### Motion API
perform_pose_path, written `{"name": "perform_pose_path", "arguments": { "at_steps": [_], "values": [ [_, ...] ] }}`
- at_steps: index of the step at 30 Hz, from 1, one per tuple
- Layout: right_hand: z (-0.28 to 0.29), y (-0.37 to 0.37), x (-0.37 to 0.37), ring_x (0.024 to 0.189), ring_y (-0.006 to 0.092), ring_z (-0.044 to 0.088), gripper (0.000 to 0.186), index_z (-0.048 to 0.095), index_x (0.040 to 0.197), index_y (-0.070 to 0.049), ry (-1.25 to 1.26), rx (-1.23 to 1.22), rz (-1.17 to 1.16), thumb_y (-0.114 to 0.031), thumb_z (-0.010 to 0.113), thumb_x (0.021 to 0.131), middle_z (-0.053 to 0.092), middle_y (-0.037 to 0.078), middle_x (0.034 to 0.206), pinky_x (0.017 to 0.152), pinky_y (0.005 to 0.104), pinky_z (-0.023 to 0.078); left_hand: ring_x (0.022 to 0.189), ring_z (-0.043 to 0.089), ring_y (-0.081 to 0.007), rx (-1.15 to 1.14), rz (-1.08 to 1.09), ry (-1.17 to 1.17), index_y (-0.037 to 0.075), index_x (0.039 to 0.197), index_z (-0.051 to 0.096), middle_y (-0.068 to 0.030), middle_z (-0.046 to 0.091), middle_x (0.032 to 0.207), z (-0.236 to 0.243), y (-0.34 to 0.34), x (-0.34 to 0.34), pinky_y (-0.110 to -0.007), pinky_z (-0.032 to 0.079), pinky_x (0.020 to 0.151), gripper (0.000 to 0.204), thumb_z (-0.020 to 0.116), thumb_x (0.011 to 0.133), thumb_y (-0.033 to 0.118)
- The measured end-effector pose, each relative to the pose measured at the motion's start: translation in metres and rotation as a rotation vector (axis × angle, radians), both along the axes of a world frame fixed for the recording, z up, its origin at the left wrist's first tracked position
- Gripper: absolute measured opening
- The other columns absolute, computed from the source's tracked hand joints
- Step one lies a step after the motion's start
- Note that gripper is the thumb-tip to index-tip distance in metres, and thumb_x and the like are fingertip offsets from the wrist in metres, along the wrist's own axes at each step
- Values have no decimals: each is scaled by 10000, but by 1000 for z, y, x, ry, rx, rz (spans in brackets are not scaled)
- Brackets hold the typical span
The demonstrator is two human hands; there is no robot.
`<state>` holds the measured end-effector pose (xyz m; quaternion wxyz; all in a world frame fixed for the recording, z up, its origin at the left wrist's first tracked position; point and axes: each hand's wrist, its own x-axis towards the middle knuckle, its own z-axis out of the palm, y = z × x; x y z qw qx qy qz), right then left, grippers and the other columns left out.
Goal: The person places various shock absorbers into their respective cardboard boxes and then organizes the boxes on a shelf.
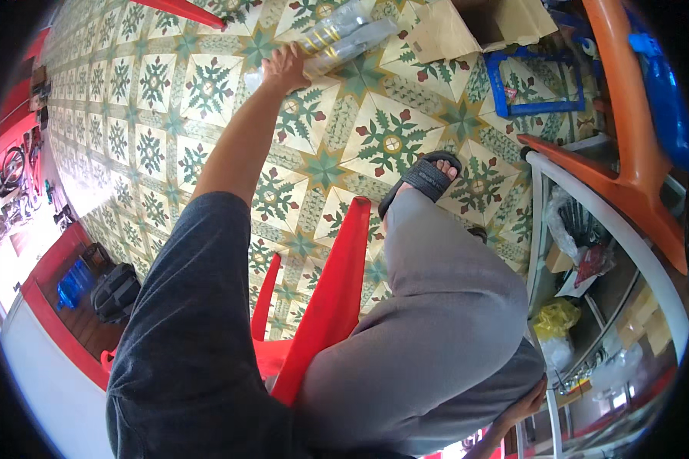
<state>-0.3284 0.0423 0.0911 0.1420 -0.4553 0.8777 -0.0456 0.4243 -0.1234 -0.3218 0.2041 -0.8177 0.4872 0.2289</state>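
My left arm reaches out in its dark sleeve to the floor at the far side. There my left hand (285, 70) has its fingers closed over the near end of a long clear plastic package (337, 38) with yellow bands, lying on the tiles. What is inside the package I cannot make out. My right hand (530, 399) lies against the side of my grey-trousered thigh at the lower right. Only part of it shows, its fingers flat, with no object seen in it.
Red stool legs (335, 291) stand between my knees. Far right are an open cardboard box (478, 29), a blue rectangular frame (500, 90) and an orange chair leg (635, 99). A white-framed rack (612, 199) with bagged items stands close on my right. At left lies a dark backpack (115, 292).
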Motion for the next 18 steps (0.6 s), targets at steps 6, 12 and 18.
{"name": "perform_pose_path", "arguments": {
  "at_steps": [6, 12, 18],
  "values": [
    [2, -1, 1, 1243, 321, 593, 541, 608, 1382, 31, -16, -14, 22, -390, 432, 1090, 629, 212, 1364, 1088, 446, 429, 1306, 522, -353, -164, 20, -48, 18, 1364, 471, -152, 560, 1361, -12, 5, -9, -581, 486, 988, 1034, 923, 582, 522],
    [4, -4, 4, 1233, 329, 601, 540, 622, 1367, 33, 33, -8, -10, -391, 431, 1092, 635, 212, 1363, 1080, 450, 433, 1324, 536, -331, -138, 317, 74, 7, 1384, 496, -161, 579, 1381, -10, 25, -49, -510, 480, 1054, 1031, 838, 635, 626],
    [2, -10, 17, 1205, 327, 624, 516, 646, 1337, 35, -27, -41, 22, -384, 467, 1095, 657, 205, 1341, 1064, 438, 452, 919, 703, -307, 24, 402, 635, -43, 1286, 574, -186, 706, 1035, 9, 87, -65, -409, 582, 785, 817, 808, 671, 441]
  ]
}}
